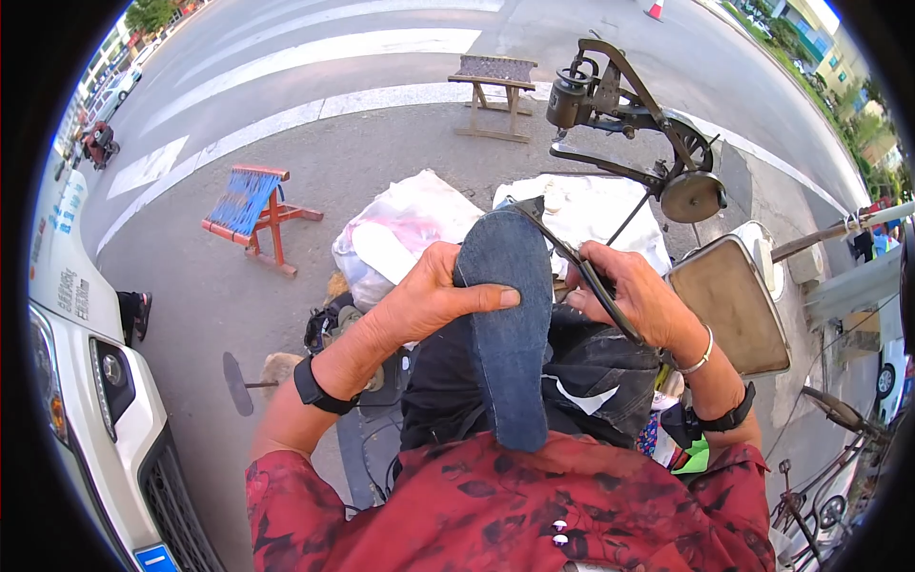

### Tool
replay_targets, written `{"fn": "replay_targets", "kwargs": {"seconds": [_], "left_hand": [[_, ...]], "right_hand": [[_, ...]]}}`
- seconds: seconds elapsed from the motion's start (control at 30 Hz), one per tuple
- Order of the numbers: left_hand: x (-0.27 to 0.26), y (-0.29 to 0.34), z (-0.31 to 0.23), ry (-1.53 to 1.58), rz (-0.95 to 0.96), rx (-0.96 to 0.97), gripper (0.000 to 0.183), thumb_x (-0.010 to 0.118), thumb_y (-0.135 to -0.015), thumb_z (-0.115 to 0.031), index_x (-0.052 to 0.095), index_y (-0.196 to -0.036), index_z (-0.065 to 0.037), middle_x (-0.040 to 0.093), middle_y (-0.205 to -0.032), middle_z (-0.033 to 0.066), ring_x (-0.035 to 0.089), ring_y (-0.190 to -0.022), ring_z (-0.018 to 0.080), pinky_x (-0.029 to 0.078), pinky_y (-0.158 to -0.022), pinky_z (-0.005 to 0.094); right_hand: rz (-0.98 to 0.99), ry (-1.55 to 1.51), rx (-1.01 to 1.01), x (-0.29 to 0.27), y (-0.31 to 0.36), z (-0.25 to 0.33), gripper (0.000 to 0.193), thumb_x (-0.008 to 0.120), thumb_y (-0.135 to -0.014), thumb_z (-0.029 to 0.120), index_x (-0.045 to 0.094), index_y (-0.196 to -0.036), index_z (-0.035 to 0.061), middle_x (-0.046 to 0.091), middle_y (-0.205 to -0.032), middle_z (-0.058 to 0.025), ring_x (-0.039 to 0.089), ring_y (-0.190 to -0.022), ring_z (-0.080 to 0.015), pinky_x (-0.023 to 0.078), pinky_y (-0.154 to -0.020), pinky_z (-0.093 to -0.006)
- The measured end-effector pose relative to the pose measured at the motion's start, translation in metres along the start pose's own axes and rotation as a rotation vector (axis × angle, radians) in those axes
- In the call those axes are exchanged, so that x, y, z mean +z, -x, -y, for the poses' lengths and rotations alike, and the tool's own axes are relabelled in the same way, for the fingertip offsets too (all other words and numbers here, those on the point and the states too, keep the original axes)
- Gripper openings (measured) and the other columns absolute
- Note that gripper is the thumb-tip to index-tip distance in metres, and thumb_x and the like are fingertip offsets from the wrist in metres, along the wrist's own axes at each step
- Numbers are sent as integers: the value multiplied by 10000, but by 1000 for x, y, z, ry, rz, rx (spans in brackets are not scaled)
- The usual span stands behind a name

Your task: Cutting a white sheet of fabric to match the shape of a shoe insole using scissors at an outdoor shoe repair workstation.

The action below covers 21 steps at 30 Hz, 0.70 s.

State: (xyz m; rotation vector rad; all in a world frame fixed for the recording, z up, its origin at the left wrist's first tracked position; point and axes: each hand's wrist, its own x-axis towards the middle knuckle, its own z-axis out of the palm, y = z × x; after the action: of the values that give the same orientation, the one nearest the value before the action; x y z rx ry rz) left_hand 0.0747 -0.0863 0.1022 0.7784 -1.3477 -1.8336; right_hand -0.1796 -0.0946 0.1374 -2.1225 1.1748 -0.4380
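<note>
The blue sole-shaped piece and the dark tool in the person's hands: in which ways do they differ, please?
The blue sole-shaped piece is broad and flat; the dark tool is narrow, with a curved handle. The piece lies under the thumb of the left hand; the tool is in the right hand. Both are hand-held, close together.

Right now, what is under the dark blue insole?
Dark cloth shows beside the dark blue insole, a red shirt at its near end. What lies directly beneath is covered, as are fingers of the left hand.
</note>
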Motion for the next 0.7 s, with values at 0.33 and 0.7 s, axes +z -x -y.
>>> {"fn": "replay_targets", "kwargs": {"seconds": [0.33,0.7], "left_hand": [[-11,1,-3,-44,69,-14,206,700,-821,-84,676,-999,17,700,-892,56,643,-785,93,519,-719,247],[-16,0,-5,-113,95,-31,242,706,-815,-116,674,-1021,8,703,-889,56,648,-785,90,512,-710,231]], "right_hand": [[48,-1,81,-7,7,2,357,688,-801,318,565,-882,-7,586,-704,-147,555,-628,-255,448,-626,-340],[229,-430,-71,7,5,-3,667,607,-796,635,564,-1025,10,558,-895,-79,524,-861,-176,431,-768,-319]]}}
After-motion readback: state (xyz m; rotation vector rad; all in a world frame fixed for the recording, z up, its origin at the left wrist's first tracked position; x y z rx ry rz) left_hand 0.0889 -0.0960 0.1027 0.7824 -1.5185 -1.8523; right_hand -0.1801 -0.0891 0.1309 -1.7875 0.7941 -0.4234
